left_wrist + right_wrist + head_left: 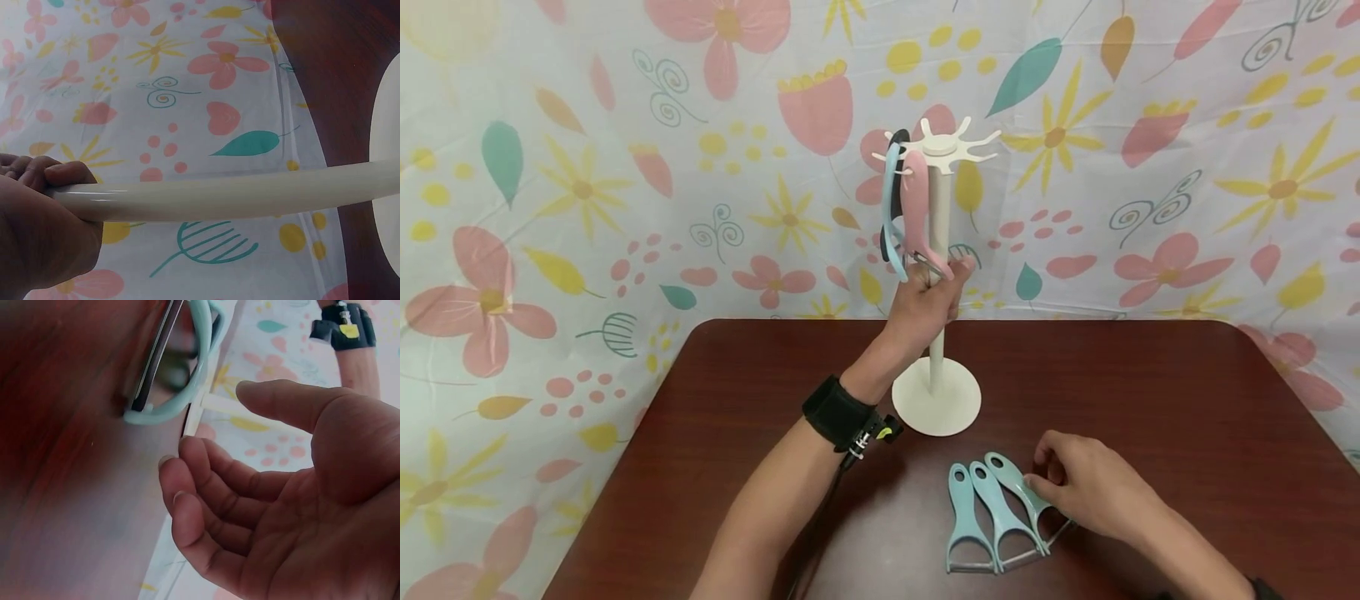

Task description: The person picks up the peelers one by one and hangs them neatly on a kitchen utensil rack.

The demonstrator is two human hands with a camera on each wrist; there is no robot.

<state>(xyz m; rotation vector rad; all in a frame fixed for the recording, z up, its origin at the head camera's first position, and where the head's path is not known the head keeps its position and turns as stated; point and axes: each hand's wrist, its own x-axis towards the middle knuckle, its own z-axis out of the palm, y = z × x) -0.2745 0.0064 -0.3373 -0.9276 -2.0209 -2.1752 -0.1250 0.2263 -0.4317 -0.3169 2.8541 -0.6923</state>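
Observation:
My left hand [922, 302] grips the upright pole [250, 190] of a cream stand, its fingers wrapped round it below the hooks. On the hooked top [942, 147] hang a pink peeler [913, 204], a light blue peeler [889, 204] and a dark one [897, 190] partly behind them. Three pale teal peelers lie fanned on the table: a left one [964, 510], a middle one [997, 502] and a right one [1015, 482]. Over the right one is my right hand [1097, 486], thumb and fingers apart around a gap, nothing held between them in the right wrist view.
The stand's round base [953, 417] rests on the dark brown table [760, 433]. Behind the table hangs a white cloth [715, 167] printed with flowers and leaves. A black wrist strap [840, 414] with a small camera sits on my left wrist, its cable trailing down.

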